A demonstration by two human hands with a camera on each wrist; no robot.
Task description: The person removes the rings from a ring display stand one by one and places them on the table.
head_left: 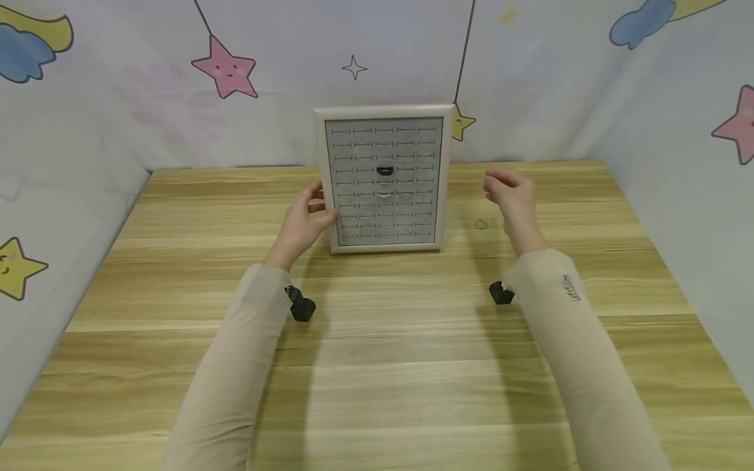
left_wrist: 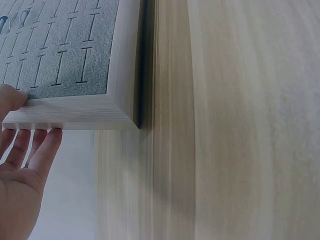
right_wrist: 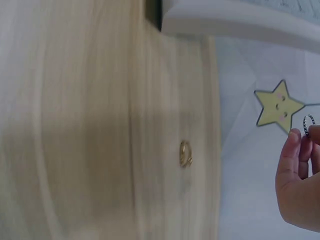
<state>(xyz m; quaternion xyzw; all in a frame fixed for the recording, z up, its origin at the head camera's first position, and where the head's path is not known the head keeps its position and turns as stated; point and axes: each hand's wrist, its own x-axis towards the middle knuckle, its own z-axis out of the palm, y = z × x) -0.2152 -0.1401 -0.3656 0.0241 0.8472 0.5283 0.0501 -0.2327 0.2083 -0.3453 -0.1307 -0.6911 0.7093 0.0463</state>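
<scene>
We hold the tall framed ring board (head_left: 385, 248) by its side with our left hand (head_left: 300, 219), thumb over the front and fingertips against the edge, likely to steady it, its long axis upright and slotted face toward us. Well right of that grip, our right hand (head_left: 514, 199) pinches a dark patterned ring (right_wrist: 305, 128) by one edge, presumably to leave its loop exposed, which seems to jut boardward; a gold ring (right_wrist: 182, 155) lies on the table (head_left: 400, 340) below this pinch.

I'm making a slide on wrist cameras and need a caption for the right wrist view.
Right hand pinching a patterned silver ring, with a gold-colored ring lying on the wooden table.
</scene>
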